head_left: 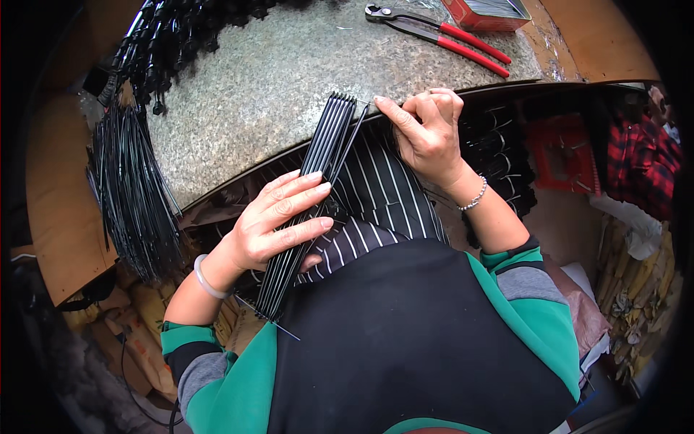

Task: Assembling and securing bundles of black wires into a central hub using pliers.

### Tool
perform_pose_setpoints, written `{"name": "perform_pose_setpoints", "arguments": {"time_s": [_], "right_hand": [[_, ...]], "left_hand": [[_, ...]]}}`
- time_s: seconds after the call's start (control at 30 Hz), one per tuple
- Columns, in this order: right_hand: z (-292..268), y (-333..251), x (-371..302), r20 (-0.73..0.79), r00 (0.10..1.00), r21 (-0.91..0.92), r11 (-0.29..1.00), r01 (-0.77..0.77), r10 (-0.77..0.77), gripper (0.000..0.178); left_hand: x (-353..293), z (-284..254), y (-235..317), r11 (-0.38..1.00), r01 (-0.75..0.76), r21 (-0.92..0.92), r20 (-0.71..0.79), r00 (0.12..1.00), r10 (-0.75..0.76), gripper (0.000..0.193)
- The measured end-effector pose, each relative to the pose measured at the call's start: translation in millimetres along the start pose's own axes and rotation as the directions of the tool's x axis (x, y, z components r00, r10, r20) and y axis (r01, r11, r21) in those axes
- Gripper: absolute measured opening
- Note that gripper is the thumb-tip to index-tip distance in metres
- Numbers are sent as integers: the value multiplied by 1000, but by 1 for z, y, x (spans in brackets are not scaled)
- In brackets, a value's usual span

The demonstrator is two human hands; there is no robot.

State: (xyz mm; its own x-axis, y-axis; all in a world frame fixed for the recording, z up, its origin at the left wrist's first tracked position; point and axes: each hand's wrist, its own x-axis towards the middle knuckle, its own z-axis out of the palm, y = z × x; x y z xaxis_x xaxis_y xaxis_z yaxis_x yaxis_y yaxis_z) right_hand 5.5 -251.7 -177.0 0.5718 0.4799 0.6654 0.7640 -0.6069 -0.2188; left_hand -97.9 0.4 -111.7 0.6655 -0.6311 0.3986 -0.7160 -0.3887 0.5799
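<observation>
My left hand (278,217) is clamped on a flat bundle of black rods (307,195), fingers flat across the top, thumb underneath. The bundle runs from my lap up onto the edge of the stone slab (289,72). My right hand (426,134) pinches a single rod (354,137) at its top end, just beside the bundle. Red pliers (441,32) lie at the slab's far side; loose rods (134,188) hang at left.

1. The flat rods (307,195) are black.
2. The worktop (275,79) is speckled grey.
3. The pincers (441,32) have red handles.
4. The apron (387,188) is black with white stripes.
5. The sleeves (528,278) are green and grey.
6. The box (488,11) is red.
</observation>
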Motion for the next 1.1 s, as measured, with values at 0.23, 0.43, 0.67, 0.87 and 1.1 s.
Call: {"name": "perform_pose_setpoints", "arguments": {"time_s": [0.23,0.43,0.67,0.87,1.1], "right_hand": [[-2,-5,-1,27,999,-52,998,-17,18,38],[-12,-13,8,75,997,-66,998,-22,27,38],[-7,-18,2,72,995,-60,996,-71,75,38],[-3,-15,2,64,998,-54,998,-18,22,42],[-13,-10,8,285,958,40,999,-33,20,54]], "left_hand": [[-1,3,-2,1000,-19,-16,4,1000,19,44],[-3,1,-1,999,-36,11,26,999,36,44],[-5,9,1,996,44,-77,-54,997,-48,48],[-6,9,-3,999,-4,-53,-47,999,1,45],[-9,13,-2,998,45,-50,-79,996,-49,46]]}}
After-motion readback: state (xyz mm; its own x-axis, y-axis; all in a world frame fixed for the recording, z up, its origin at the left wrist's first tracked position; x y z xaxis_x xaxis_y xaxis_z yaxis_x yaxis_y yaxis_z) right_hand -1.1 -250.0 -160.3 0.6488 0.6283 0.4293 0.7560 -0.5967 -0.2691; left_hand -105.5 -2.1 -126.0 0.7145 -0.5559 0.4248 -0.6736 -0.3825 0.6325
